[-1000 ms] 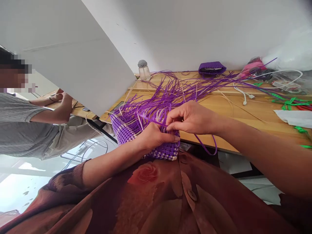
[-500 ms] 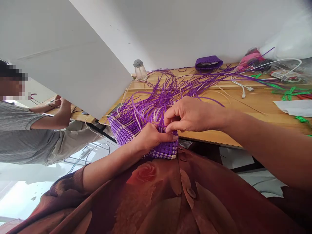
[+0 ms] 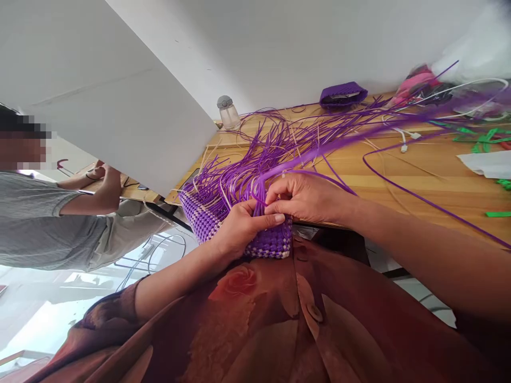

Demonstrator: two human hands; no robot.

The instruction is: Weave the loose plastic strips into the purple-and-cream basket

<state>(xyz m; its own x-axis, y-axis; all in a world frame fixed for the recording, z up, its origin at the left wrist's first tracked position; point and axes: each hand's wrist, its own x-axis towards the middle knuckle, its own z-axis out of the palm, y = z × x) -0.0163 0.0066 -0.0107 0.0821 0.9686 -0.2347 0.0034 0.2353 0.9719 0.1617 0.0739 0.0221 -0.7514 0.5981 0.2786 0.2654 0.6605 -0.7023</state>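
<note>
A half-woven purple and white basket (image 3: 203, 222) rests at the table's front edge, close against my body. Long loose purple strips (image 3: 275, 143) with some pale ones fan out from its top across the table. My left hand (image 3: 243, 226) grips the basket's near rim, its thumb lying along the weave and its other fingers mostly hidden. Just right of it, my right hand (image 3: 299, 197) is closed in a pinch on a purple strip at the rim. The two hands nearly touch.
On the wooden table (image 3: 431, 181) stand a grey-lidded bottle (image 3: 229, 113) and a small purple woven pouch (image 3: 343, 96). A white cable (image 3: 403, 135), white paper (image 3: 487, 162) and green strips (image 3: 489, 139) lie rightward. A co-worker (image 3: 35, 218) sits left, beyond a white partition (image 3: 120, 90).
My right hand has come slightly lower at the rim. Purple strips on the right have swung, one blurred across the table and another now curving toward the right edge. My left hand keeps its hold.
</note>
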